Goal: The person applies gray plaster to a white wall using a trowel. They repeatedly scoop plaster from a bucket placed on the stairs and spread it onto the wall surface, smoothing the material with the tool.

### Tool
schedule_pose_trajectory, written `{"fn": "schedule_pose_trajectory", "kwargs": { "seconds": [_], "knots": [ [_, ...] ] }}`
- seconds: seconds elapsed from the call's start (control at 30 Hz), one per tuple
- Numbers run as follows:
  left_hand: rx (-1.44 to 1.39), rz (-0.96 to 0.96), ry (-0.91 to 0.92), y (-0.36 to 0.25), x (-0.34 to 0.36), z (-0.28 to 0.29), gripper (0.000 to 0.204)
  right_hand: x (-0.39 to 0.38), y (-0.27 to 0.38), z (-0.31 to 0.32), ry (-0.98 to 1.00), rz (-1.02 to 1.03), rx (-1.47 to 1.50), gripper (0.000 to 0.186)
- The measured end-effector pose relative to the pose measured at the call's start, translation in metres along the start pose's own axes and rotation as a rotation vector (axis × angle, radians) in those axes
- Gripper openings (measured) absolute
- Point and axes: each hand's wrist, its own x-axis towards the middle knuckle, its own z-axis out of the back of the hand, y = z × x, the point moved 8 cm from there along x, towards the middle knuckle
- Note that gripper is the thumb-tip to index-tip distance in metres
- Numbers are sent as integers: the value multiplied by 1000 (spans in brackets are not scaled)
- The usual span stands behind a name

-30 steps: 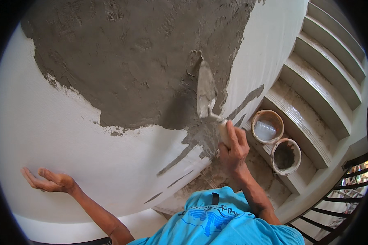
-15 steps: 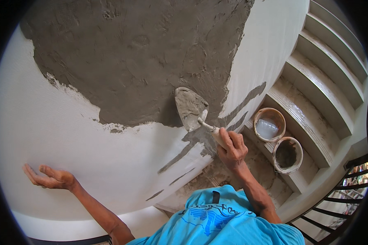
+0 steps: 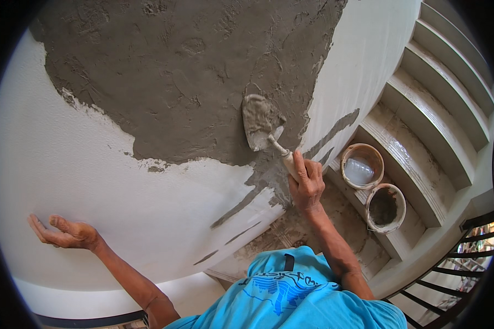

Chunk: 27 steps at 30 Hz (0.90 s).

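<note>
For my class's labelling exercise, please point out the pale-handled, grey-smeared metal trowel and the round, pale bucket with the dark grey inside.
Pale-handled, grey-smeared metal trowel [image 3: 259, 117]: head view, on its blade.
Round, pale bucket with the dark grey inside [image 3: 402, 209]: head view, on its rim.

**Wiggly writing [image 3: 311, 282] on a blue shirt [image 3: 340, 310]**

The writing is dark and runs across the shirt, over a darker blue picture [image 3: 282, 298]. It bends with the cloth, so I can't read it for sure. A little black patch [image 3: 288, 262] sits higher up, too small to read.
</note>
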Motion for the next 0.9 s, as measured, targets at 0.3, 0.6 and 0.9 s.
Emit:
{"fn": "schedule_pose_trajectory", "kwargs": {
  "seconds": [0.3,0.6,0.9],
  "knots": [
    [23,-1,24,6,-1,2,57,-17,-9,24,100,-54,50,77],
    [32,17,13,-7,2,1,57,17,4,3,35,54,63,78],
    [58,3,20,-4,-1,0,56,-3,-4,13,39,-32,169,80]
  ]
}}
